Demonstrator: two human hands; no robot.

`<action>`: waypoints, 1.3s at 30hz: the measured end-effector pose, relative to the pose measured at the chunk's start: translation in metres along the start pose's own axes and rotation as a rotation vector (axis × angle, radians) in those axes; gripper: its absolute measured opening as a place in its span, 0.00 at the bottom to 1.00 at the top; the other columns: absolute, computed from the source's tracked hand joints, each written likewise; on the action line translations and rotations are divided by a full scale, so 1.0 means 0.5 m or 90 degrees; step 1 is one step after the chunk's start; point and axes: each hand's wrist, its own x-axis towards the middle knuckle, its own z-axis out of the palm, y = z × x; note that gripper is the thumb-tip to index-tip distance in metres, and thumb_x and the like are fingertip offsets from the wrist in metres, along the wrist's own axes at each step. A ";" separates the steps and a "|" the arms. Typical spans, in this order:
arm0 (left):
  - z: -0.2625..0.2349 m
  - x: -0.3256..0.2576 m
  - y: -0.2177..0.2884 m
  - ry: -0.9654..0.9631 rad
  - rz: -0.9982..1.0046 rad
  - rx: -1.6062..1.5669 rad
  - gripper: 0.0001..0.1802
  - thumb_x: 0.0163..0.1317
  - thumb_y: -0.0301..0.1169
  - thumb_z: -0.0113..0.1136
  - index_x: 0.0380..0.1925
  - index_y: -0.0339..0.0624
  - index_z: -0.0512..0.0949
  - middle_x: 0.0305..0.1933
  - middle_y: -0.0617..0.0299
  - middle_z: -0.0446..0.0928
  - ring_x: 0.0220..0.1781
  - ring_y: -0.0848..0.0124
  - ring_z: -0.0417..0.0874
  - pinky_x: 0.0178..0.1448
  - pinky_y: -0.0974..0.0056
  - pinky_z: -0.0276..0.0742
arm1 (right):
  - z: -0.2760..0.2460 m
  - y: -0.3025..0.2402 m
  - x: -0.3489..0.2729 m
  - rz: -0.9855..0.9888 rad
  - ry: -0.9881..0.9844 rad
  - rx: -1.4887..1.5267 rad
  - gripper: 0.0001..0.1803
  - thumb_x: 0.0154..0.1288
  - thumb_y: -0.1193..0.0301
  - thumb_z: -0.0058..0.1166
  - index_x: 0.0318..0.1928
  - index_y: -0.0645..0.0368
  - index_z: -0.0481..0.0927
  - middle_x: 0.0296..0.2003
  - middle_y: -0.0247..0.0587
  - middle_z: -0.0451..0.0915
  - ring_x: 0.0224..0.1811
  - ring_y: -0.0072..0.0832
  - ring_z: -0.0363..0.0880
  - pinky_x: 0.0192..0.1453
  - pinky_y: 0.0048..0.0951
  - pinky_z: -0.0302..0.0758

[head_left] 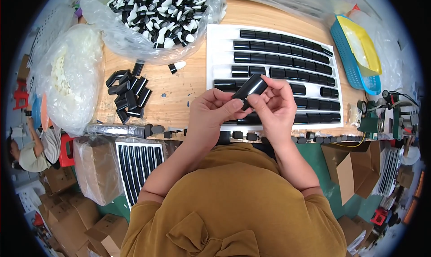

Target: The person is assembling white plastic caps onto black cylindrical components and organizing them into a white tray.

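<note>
- A worker's left hand (211,111) and right hand (274,105) together grip a glossy black rectangular tube (249,88), tilted, held above the near edge of a white tray (220,46).
- The tray holds rows of matching black tubes (283,48).
- A loose pile of black tubes (128,93) lies left on the wooden table (188,84).
- A clear bag of black-and-white caps (157,12) sits behind; a blue basket (348,55) stands at right.
</note>
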 end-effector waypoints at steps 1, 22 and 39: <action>0.000 0.001 0.004 0.001 0.000 0.000 0.08 0.61 0.20 0.67 0.38 0.32 0.77 0.39 0.47 0.84 0.39 0.61 0.89 0.43 0.65 0.88 | -0.003 0.006 0.002 -0.039 -0.032 -0.069 0.31 0.56 0.80 0.71 0.58 0.63 0.70 0.49 0.44 0.78 0.48 0.26 0.80 0.51 0.25 0.76; -0.017 0.001 -0.011 -0.028 -0.130 -0.005 0.04 0.67 0.28 0.63 0.36 0.39 0.81 0.41 0.51 0.85 0.45 0.61 0.89 0.53 0.60 0.85 | -0.032 0.003 0.026 -0.232 -0.062 -0.404 0.38 0.38 0.77 0.75 0.55 0.63 0.75 0.52 0.45 0.79 0.53 0.33 0.79 0.60 0.33 0.75; -0.017 0.002 -0.014 0.010 -0.148 0.037 0.05 0.65 0.28 0.66 0.35 0.39 0.81 0.36 0.58 0.85 0.38 0.70 0.88 0.47 0.65 0.84 | -0.038 0.008 0.017 -0.215 -0.039 -0.449 0.34 0.37 0.75 0.74 0.51 0.62 0.79 0.45 0.44 0.83 0.47 0.33 0.82 0.53 0.31 0.78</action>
